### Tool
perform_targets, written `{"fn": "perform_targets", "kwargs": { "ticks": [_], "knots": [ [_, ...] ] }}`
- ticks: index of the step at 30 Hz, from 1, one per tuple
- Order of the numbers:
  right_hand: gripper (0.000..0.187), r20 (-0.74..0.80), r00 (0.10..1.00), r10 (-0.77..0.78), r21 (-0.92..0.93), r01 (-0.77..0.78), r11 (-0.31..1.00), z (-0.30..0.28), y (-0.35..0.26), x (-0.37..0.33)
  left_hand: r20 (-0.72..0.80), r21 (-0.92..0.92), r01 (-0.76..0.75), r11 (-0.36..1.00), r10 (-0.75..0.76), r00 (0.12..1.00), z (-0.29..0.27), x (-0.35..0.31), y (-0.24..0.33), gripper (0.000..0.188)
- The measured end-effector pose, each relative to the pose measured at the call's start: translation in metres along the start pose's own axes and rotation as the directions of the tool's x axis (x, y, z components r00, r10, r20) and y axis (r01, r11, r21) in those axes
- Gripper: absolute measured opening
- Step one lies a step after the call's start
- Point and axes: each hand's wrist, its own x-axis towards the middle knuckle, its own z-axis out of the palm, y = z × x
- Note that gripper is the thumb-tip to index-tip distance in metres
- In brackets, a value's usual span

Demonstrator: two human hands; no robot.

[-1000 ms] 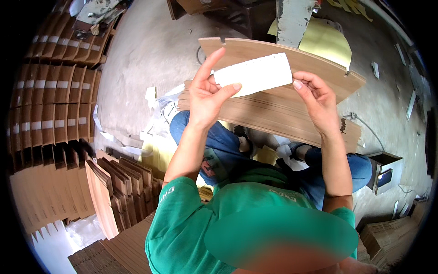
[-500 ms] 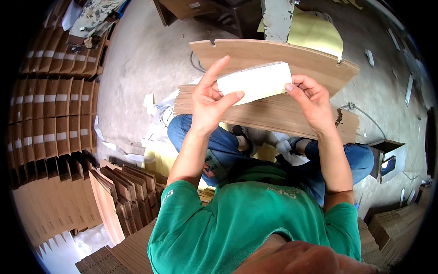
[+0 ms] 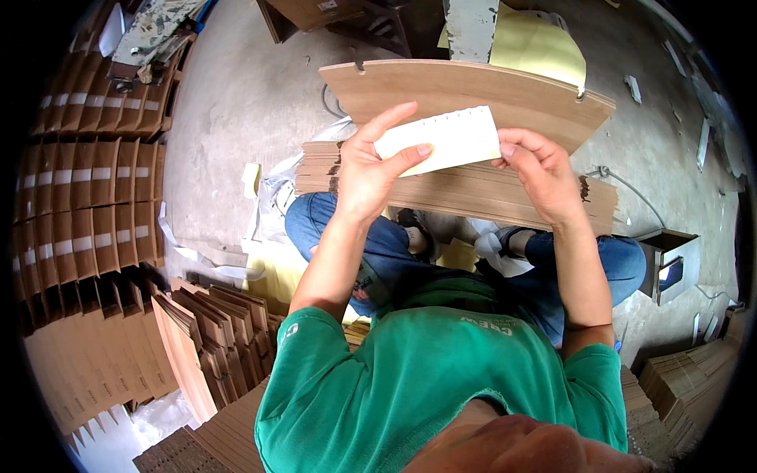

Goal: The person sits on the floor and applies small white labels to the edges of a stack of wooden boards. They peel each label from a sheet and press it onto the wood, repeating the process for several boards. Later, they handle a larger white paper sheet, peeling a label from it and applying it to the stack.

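Observation:
A white, oblong paper piece [image 3: 453, 140], perhaps a small pad or sheet of labels, is held up before me with small marks along its far edge. My left hand [image 3: 371, 167] grips its left end, thumb laid over the face and forefinger raised behind. At the right end, the thumb and forefinger of my right hand [image 3: 544, 169] are pinched together by the corner; whether they hold its edge is hard to see. Beneath both hands lies a stack of brown cardboard strips [image 3: 473, 193] across my lap. Just beyond it leans a notched brown board [image 3: 441, 87].
Slotted brown dividers with white bands [image 3: 87, 173] stand in rows at the left. More cardboard pieces [image 3: 221, 339] lean at lower left. A metal box [image 3: 670, 264] sits by my right knee, near a cable [image 3: 631, 193]. A worn metal post [image 3: 471, 31] rises beyond the board.
The white paper piece has tilted so its face shows flatter and its far edge's marks are clearer. My right thumb has slid off its face to the corner.

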Motion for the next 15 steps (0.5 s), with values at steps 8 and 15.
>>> {"fn": "perform_targets", "kwargs": {
  "ticks": [8, 15],
  "knots": [
    [0.015, -0.007, 1.0, -0.028, -0.052, 0.028, 0.998, 0.003, -0.001, 0.003, 0.034, 0.191, -0.094, 0.977, 0.089, 0.995, 0.003, -0.006, 0.004, 0.053],
    [0.015, -0.08, 0.995, -0.051, -0.087, 0.044, 0.995, 0.0, -0.003, 0.003, 0.084, 0.145, -0.167, 0.975, 0.156, 0.984, 0.012, -0.005, 0.008, 0.069]
  ]
}}
